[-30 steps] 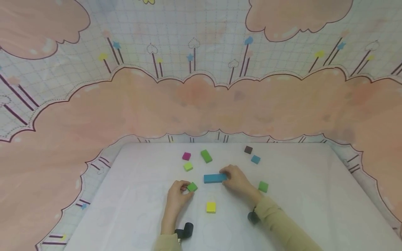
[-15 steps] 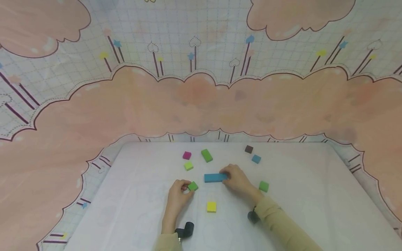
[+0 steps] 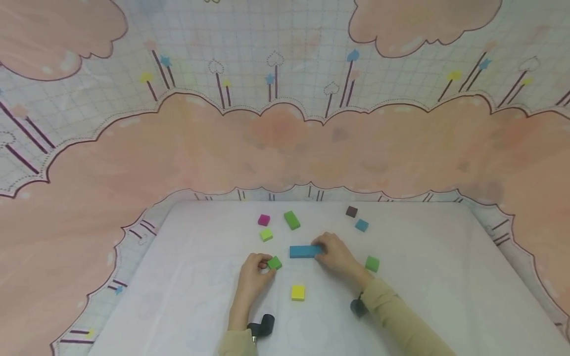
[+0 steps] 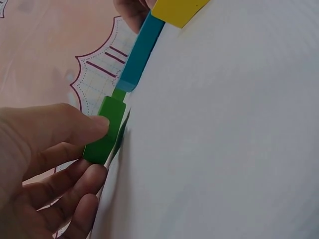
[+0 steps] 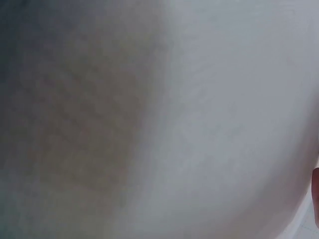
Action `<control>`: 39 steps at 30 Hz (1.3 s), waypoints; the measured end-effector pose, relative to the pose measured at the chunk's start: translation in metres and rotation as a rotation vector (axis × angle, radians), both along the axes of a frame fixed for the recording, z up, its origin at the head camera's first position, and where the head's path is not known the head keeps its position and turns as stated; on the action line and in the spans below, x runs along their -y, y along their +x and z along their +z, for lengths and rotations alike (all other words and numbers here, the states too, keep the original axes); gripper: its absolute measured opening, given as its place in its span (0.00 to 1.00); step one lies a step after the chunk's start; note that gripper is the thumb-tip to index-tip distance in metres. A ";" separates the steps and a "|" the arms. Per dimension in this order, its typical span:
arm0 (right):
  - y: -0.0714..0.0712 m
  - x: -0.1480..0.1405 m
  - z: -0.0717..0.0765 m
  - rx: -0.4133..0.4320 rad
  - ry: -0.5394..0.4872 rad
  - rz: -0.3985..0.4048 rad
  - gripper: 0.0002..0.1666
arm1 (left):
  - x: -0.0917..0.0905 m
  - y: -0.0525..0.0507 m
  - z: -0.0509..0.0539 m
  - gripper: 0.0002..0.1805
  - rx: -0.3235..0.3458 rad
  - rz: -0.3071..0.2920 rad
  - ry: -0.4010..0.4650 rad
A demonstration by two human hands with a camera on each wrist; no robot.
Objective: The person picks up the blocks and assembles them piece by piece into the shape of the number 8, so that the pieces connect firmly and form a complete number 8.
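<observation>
Peach-clouded backdrop [image 3: 285,153] rises behind a white tabletop [image 3: 427,277]. Thumb and fingers of the left hand [image 3: 253,274] pinch a small green block [image 3: 274,263], just apart from the long blue block [image 3: 303,252], whose right end the right hand [image 3: 335,253] pinches. Nearer the camera lies a yellow block [image 3: 298,292]; beyond the left hand sit a lime block [image 3: 266,235] and a magenta block [image 3: 264,220].
</observation>
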State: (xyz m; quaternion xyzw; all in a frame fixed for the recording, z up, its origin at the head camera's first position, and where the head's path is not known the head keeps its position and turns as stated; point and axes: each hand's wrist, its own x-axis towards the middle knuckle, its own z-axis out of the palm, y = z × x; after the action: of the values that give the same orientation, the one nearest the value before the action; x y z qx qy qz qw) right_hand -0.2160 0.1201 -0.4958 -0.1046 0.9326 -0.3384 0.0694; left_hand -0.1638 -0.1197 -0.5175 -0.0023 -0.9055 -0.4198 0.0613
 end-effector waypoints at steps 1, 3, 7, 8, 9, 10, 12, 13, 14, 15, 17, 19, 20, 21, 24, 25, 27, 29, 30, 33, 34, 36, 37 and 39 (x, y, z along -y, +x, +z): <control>0.000 0.000 0.000 0.001 0.001 -0.002 0.20 | -0.001 0.000 -0.001 0.16 -0.012 -0.005 -0.001; 0.000 -0.001 0.000 0.003 0.001 -0.003 0.20 | -0.002 0.000 -0.001 0.16 -0.024 -0.007 -0.001; -0.002 -0.003 0.000 -0.002 0.004 -0.001 0.20 | -0.003 0.000 -0.001 0.16 -0.020 -0.014 0.005; -0.002 -0.003 0.000 -0.003 0.004 -0.001 0.20 | -0.004 -0.001 0.000 0.16 -0.011 -0.016 0.009; -0.002 -0.004 0.000 -0.005 0.002 0.001 0.20 | -0.004 -0.001 0.001 0.16 -0.008 -0.021 0.007; -0.002 -0.005 0.000 -0.012 0.000 -0.001 0.20 | -0.004 -0.001 0.001 0.16 -0.007 -0.031 0.002; -0.001 -0.007 0.001 -0.025 -0.008 0.002 0.20 | -0.005 -0.003 0.003 0.16 0.001 -0.044 -0.002; -0.001 -0.008 0.002 -0.029 -0.016 0.003 0.20 | -0.006 -0.003 0.004 0.16 0.002 -0.054 -0.004; -0.001 -0.009 0.003 -0.035 -0.021 0.005 0.19 | -0.006 -0.004 0.004 0.16 0.004 -0.061 -0.008; 0.000 -0.010 0.004 -0.039 -0.025 0.005 0.20 | -0.007 -0.005 0.005 0.16 0.005 -0.071 -0.014; 0.000 -0.012 0.007 -0.035 -0.027 -0.002 0.20 | -0.008 -0.007 0.006 0.16 0.004 -0.097 -0.020; -0.001 -0.014 0.008 -0.024 -0.025 -0.011 0.20 | -0.009 -0.009 0.006 0.15 0.000 -0.127 -0.036; -0.001 -0.015 0.009 -0.020 -0.022 -0.013 0.20 | -0.010 -0.009 0.006 0.15 0.001 -0.138 -0.045; -0.001 -0.016 0.009 -0.017 -0.016 -0.014 0.20 | -0.010 -0.010 0.007 0.15 0.001 -0.152 -0.051; -0.003 -0.020 0.010 -0.023 -0.002 -0.007 0.21 | -0.013 -0.013 0.008 0.16 0.004 -0.190 -0.072; -0.002 -0.021 0.010 -0.029 0.001 -0.003 0.21 | -0.014 -0.014 0.009 0.16 0.006 -0.205 -0.075; -0.002 -0.023 0.011 -0.038 0.007 0.002 0.21 | -0.015 -0.016 0.012 0.16 0.001 -0.240 -0.082; -0.002 -0.025 0.012 -0.039 0.012 0.004 0.21 | -0.017 -0.018 0.014 0.15 -0.004 -0.277 -0.091; -0.002 -0.026 0.012 -0.038 0.015 0.003 0.21 | -0.018 -0.019 0.015 0.15 -0.004 -0.296 -0.094; -0.002 -0.028 0.013 -0.037 0.024 0.002 0.20 | -0.021 -0.022 0.017 0.15 0.002 -0.345 -0.112; -0.001 -0.028 0.013 -0.036 0.027 0.000 0.20 | -0.022 -0.022 0.017 0.15 0.011 -0.358 -0.114; -0.001 -0.029 0.014 -0.029 0.033 -0.005 0.20 | -0.024 -0.024 0.018 0.15 0.020 -0.387 -0.123; -0.001 -0.029 0.014 -0.025 0.036 -0.007 0.20 | -0.024 -0.024 0.019 0.15 0.025 -0.399 -0.127; 0.000 -0.030 0.014 -0.013 0.039 -0.013 0.20 | -0.026 -0.025 0.019 0.15 0.034 -0.419 -0.137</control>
State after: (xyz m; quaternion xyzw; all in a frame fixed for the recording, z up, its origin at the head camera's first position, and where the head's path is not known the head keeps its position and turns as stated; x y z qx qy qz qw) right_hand -0.2159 0.1501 -0.4815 -0.0996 0.9401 -0.3199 0.0631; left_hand -0.1891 -0.0935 -0.4981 -0.1873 -0.9126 -0.3608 -0.0429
